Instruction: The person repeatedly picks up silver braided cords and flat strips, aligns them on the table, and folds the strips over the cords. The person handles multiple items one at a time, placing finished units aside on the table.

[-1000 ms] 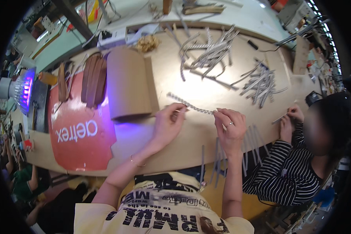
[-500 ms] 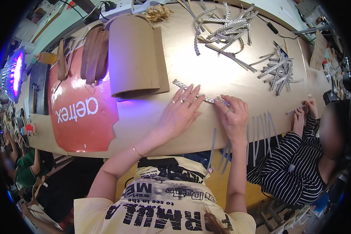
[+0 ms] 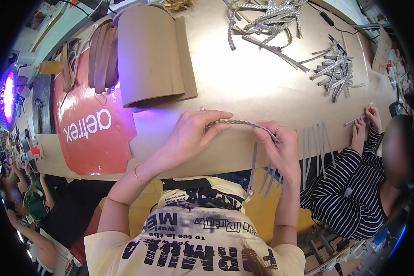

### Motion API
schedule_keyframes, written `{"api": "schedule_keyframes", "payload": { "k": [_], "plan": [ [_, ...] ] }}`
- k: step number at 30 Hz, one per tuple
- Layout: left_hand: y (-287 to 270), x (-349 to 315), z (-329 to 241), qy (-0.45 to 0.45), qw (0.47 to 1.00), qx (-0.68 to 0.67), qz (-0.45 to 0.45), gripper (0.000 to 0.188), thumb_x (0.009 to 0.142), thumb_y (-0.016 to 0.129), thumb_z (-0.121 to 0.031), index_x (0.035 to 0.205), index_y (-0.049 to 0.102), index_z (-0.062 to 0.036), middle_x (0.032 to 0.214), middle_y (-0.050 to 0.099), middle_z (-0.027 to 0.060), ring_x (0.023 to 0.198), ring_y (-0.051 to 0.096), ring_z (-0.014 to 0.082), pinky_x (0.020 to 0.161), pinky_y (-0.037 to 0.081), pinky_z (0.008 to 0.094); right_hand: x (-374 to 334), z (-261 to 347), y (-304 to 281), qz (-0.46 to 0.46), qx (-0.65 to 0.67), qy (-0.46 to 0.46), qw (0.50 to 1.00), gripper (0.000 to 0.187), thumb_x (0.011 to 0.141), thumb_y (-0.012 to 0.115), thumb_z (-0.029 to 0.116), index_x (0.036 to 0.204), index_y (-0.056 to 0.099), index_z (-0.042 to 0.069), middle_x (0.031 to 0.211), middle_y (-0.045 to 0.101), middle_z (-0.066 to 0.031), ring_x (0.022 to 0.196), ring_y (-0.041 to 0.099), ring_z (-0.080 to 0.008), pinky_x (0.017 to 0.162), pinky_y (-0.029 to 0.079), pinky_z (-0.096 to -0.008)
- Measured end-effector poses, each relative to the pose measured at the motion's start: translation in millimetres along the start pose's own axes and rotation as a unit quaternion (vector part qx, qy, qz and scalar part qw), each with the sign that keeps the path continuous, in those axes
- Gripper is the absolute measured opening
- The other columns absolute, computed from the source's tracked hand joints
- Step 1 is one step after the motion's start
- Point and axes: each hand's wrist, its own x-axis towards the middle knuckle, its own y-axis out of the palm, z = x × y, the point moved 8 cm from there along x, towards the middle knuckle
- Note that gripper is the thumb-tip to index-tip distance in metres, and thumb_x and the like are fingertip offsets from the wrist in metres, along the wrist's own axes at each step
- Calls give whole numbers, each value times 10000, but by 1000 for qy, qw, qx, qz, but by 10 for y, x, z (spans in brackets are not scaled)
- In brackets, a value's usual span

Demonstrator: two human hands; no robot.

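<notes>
Silver-grey plaiting on a braided strip [image 3: 244,122], golden beige on the worktop [image 3: 244,89].
The braid heap [image 3: 277,25] and the short braid pieces [image 3: 336,71] show also silver-grey, plaited pattern; the narrow strips [image 3: 318,149] are plain grey. The flat sheet [image 3: 78,154] is red with white lettering, the rolled board [image 3: 149,57] is light brown, the strap bundle [image 3: 103,60] is darker brown. The nearer shirt [image 3: 170,250] is pale yellow with black print; the co-worker's top [image 3: 347,202] has black and white stripes.
</notes>
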Motion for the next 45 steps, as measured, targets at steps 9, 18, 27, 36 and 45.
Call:
{"api": "schedule_keyframes", "payload": {
  "k": [9,18,27,36,45],
  "plan": [
    [46,-328,214,-241,936,-169,194,182,956,650,-149,1009,735,3,725,689,26,574,545,35,539,446,205,-162,-148,71,266,140,113,947,397,986,613,330,745,694,25,545,467,42,534,375,-46,477,291,-253],
    [-40,-324,445,-283,920,-156,222,224,968,640,-177,973,721,32,681,678,27,462,537,48,442,399,202,164,-417,-190,227,54,69,970,427,986,602,366,717,678,43,514,397,86,495,312,-27,457,238,-258],
    [125,103,492,-227,967,-62,99,220,958,638,-169,981,726,31,685,666,59,480,512,63,461,402,243,369,-591,-586,94,-46,136,985,438,949,641,407,726,682,32,515,385,78,484,331,-43,449,251,-258],
    [119,114,212,-131,983,118,53,253,911,677,-177,1103,697,-15,942,620,146,766,623,252,657,482,332,-697,-329,-616,-76,-104,242,962,294,861,758,275,867,702,-14,623,608,-66,548,561,-116,513,428,-290],
    [309,-199,-270,90,941,325,-2,534,847,743,-172,1332,553,-54,1381,483,182,1128,562,316,926,476,410,-1070,-340,141,-88,-206,306,925,296,909,688,321,1013,617,54,830,714,-132,666,673,-322,616,489,-427]
  ]
}}
